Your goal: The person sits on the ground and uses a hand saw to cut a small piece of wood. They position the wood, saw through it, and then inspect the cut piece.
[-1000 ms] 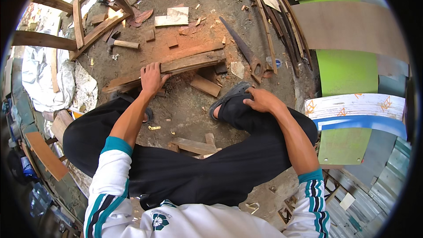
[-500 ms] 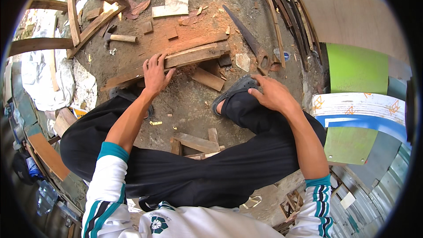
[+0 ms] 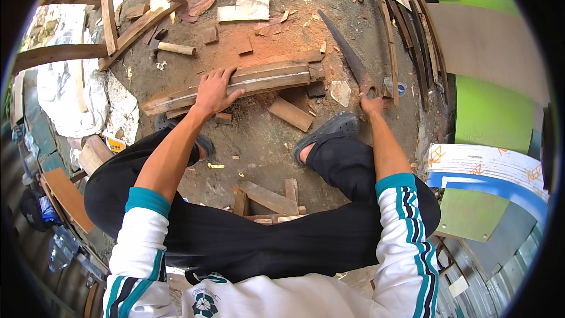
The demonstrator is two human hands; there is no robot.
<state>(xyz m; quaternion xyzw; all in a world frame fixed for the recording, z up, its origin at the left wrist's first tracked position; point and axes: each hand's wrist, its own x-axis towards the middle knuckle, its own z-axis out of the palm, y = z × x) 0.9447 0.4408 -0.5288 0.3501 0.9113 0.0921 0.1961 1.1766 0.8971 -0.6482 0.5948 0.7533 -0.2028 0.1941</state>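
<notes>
A long wooden plank (image 3: 235, 84) lies across the dirt ground (image 3: 259, 141) in front of the squatting person. The left hand (image 3: 213, 90) presses flat on it, fingers spread. The right hand (image 3: 372, 103) reaches the handle of a handsaw (image 3: 348, 57) lying just right of the plank; I cannot tell whether the fingers close on it.

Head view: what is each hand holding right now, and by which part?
The right hand is at the handle of the saw lying on the ground; whether it has closed cannot be told. The left hand presses flat on the plank, near its left end.
</notes>
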